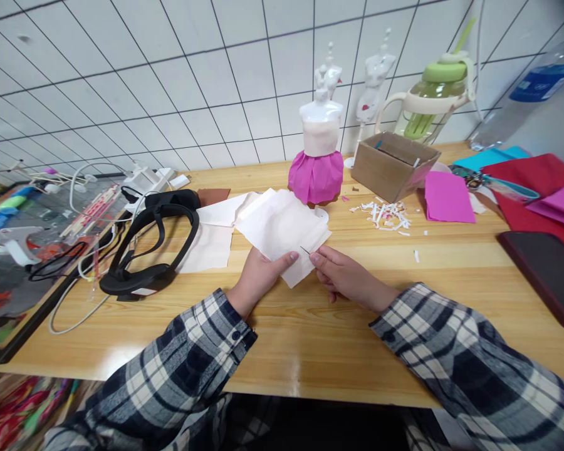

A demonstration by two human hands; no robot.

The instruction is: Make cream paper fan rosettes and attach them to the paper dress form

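Observation:
My left hand (pixel 259 275) grips a sheet of pale crepe-like paper (pixel 282 225) from below, its thumb lying over the near edge. A thin dark needle-like stick (pixel 305 250) sticks out of the pinched fingertips of my right hand (pixel 341 272) and lies against the paper's right part. Just behind the paper stands a small white mannequin (pixel 320 116) with a pale band round its chest and a gathered magenta skirt (pixel 316 176). More pale paper (pixel 207 244) lies flat on the table to the left.
Left are a black head strap (pixel 153 279), white cables and a tray (pixel 26 300) of craft supplies. Rightward stand a cardboard box (pixel 390 166), white paper scraps (pixel 388 215), magenta paper (pixel 449 197), a phone (pixel 545 272), and a green-lidded bottle (pixel 435 94). Another mannequin (pixel 375 81) is behind.

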